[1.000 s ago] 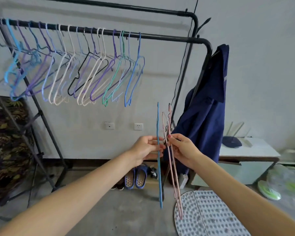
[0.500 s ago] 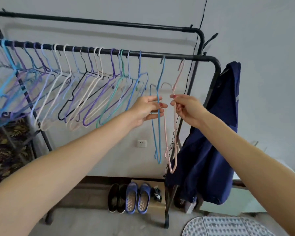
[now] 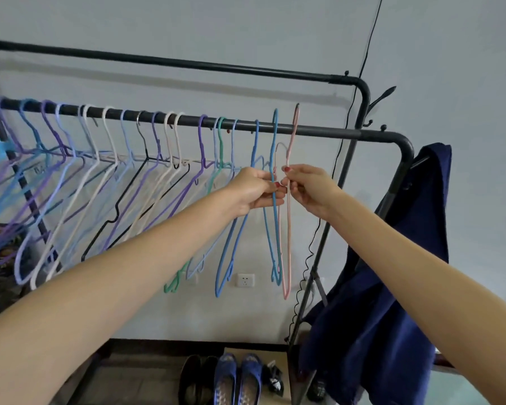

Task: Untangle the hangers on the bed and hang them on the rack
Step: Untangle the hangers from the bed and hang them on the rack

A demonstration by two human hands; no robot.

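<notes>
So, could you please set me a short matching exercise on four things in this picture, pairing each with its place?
Things:
1. blue hanger
2. pink hanger
3. navy garment
4. blue slippers

Places:
a. on the floor under the rack
b. held by the right hand
c. draped at the rack's right end
d. held by the left hand

Pairs: 1-d, 2-b, 3-c, 4-a

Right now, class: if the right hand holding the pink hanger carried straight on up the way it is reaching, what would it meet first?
Probably the rack's front rail. The right hand pinches the pink hanger just below it, hook tip above the rail; depth from one view is uncertain.
</notes>
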